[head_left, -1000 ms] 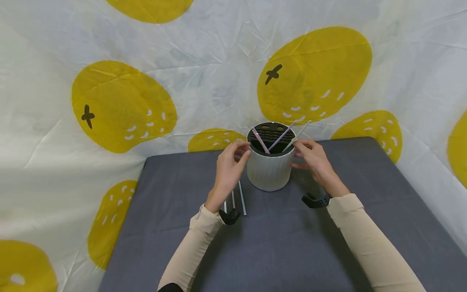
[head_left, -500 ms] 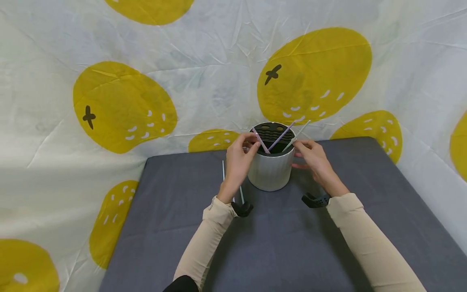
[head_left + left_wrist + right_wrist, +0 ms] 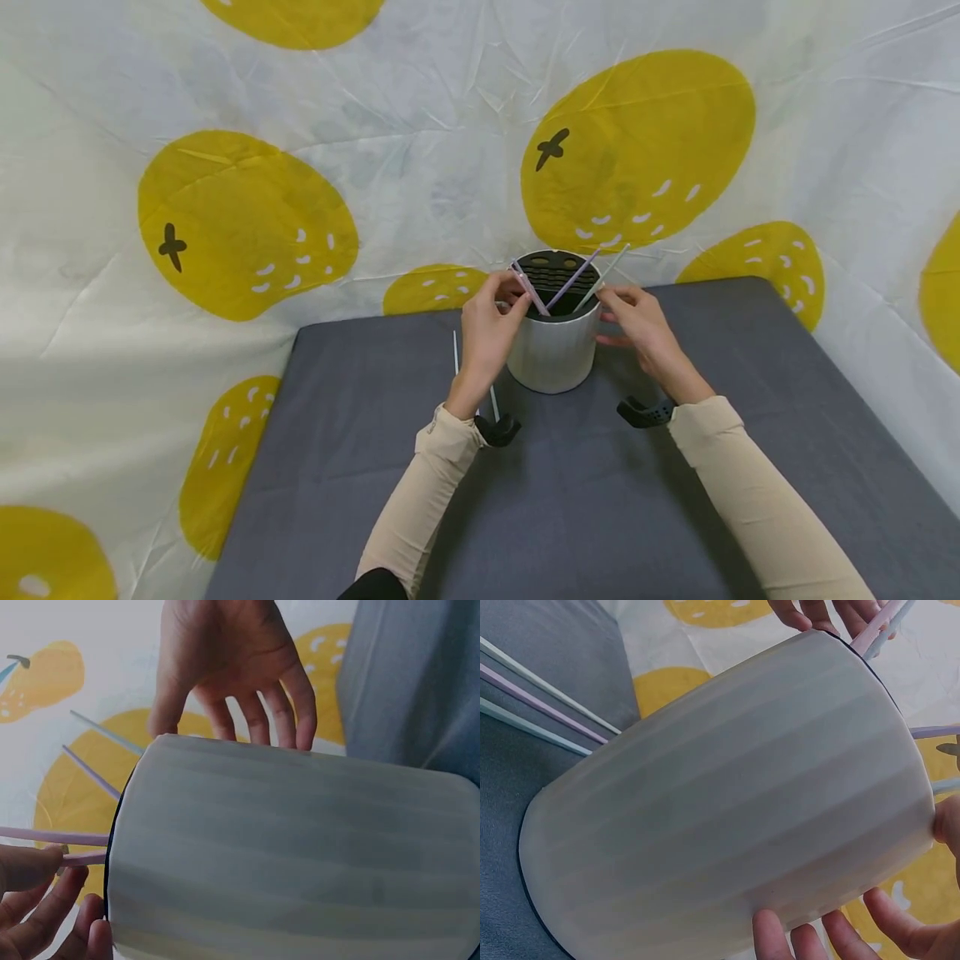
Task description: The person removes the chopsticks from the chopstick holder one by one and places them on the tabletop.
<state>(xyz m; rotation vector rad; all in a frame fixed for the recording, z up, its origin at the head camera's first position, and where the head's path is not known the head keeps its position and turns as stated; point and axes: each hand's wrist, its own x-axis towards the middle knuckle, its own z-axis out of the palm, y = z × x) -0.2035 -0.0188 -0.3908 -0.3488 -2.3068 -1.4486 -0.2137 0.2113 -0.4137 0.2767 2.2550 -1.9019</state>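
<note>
Two hands at white ribbed cup (image 3: 553, 354), standing upright on grey table (image 3: 585, 500) near far edge. We pinch pink straw (image 3: 529, 288) at cup rim with left hand (image 3: 487, 333). Our right hand (image 3: 641, 329) touches cup's right side, fingers loosely spread, holding nothing. Three loose straws (image 3: 532, 697) lie on table left of cup.

We see the ribbed holder (image 3: 553, 354) standing on the table (image 3: 600, 517), toward its back edge, three straws (image 3: 572, 281) in it. Left hand (image 3: 487, 333) at its left rim, right hand (image 3: 637, 325) at its right. More straws (image 3: 455, 354) lie on the table left of the holder, behind the left wrist.
</note>
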